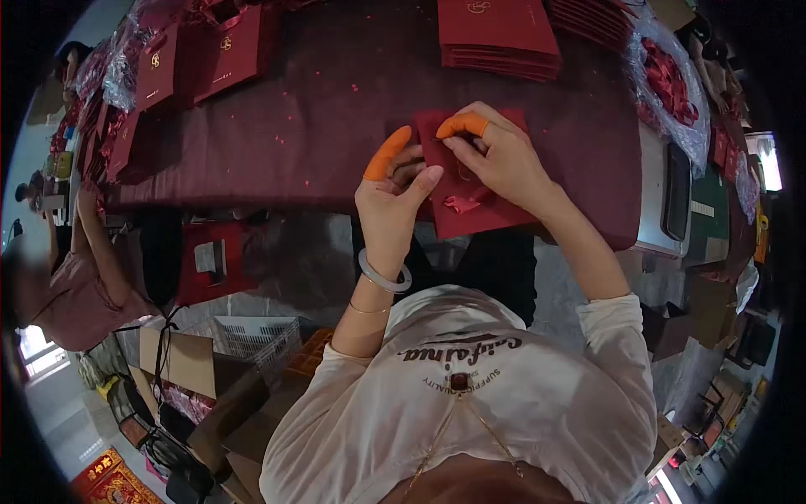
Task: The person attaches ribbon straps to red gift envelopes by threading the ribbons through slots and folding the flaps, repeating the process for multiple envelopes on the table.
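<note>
Close by me, a person in a cream-white printed T-shirt (pixel 457 336) bends over a flat, dark red paper bag (pixel 483 218), which lies slightly askew at the near edge of the table with a glossy pinkish-red ribbon (pixel 466 202) across its front. The left hand (pixel 391 178), below a pale, smooth bangle (pixel 384 274), is loosely curled at the bag's left side, thumb reaching toward the front; I can't tell whether it really grips the edge. The right hand (pixel 497 153) comes over the upper part, thumb and forefinger bent nearly tip to tip, but whether anything thin is caught between them is hidden from me. An orange rubbery cover (pixel 388 155) sheathes the left forefinger, a second orange cover (pixel 466 125) the right one.

I take the step in hand to be fine fingertip work near the bag's top. The next move, I'd judge, calls for a steadied bag and a light, exact touch, with the ribbon kept free of creases.

Beyond, small red flecks (pixel 354 87) dot the dark maroon tablecloth (pixel 327 160). Farther off lie a neat stack of red bags (pixel 499 38) with a gold emblem and, to the left, a standing red bag (pixel 231 59). Over at the left side sits another person in a dusty pink top (pixel 92 294).
</note>
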{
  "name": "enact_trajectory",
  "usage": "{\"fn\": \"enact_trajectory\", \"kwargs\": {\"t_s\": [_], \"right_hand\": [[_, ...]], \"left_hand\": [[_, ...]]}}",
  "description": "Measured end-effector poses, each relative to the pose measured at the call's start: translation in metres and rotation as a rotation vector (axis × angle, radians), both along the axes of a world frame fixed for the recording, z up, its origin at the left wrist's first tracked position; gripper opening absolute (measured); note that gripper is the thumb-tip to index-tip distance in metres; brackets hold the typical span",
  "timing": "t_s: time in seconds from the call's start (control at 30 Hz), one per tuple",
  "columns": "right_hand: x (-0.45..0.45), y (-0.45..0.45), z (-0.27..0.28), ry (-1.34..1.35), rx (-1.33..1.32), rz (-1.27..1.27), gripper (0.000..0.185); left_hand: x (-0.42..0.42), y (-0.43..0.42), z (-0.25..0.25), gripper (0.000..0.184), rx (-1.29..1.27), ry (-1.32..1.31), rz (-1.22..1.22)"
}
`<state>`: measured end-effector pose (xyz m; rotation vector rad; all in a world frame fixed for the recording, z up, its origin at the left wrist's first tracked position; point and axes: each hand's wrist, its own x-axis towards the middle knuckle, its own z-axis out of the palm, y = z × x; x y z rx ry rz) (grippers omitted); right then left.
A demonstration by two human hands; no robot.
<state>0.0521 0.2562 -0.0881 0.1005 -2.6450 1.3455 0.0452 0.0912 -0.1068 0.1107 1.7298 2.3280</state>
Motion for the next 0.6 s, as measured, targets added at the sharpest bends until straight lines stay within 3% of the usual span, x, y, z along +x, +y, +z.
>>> {"fn": "enact_trajectory", "kwargs": {"t_s": [0.3, 0.37, 0.53, 0.6], "right_hand": [[0.003, -0.005, -0.004, 0.144, 0.327, 0.042, 0.017], [0.005, -0.010, 0.000, 0.273, 0.554, 0.092, 0.025], [0.003, -0.012, 0.009, 0.194, 0.634, 0.148, 0.027], [-0.004, -0.006, 0.012, 0.049, 0.564, 0.201, 0.023]], "left_hand": [[0.003, 0.005, -0.003, 0.061, -0.124, 0.106, 0.055], [0.003, 0.008, -0.009, 0.062, -0.091, 0.159, 0.052], [0.004, 0.010, -0.009, 0.059, -0.070, 0.181, 0.051], [0.004, 0.009, -0.011, 0.058, -0.065, 0.202, 0.056]]}}
